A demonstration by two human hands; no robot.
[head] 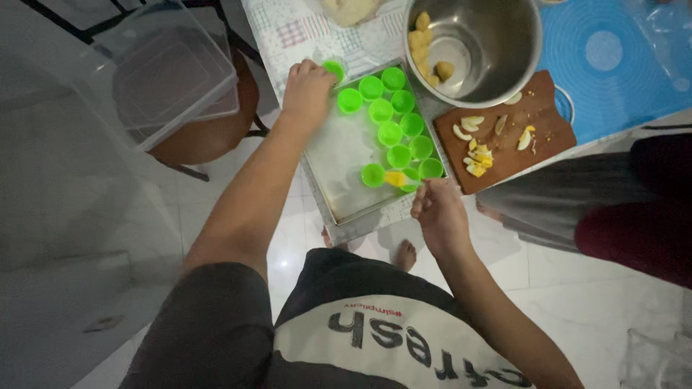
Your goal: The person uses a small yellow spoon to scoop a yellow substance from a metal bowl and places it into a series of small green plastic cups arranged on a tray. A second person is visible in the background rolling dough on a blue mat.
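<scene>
1. The left hand point(306, 90) rests knuckles-up on the far left corner of the metal baking tray point(339, 155); its fingers curl down around a green cup mould point(334, 69) at the tray's 11 o'clock corner.
2. The right hand point(438, 210) hovers at the tray's 5 o'clock edge, fingertips pinched together just beside a yellow egg wedge point(396, 178); whether they touch it I cannot tell.
3. That wedge sits in one of the green moulds at the near end of the mould cluster point(393, 119), which fills the tray's right half.
4. At 1 o'clock from the tray stands a steel bowl point(497, 43) with dough lumps point(422, 43) inside.
5. At 3 o'clock lies a wooden cutting board point(548, 122) bearing sliced boiled egg point(476, 151).
6. At 9 o'clock, a clear plastic lid point(169, 75) rests on a stool.
</scene>
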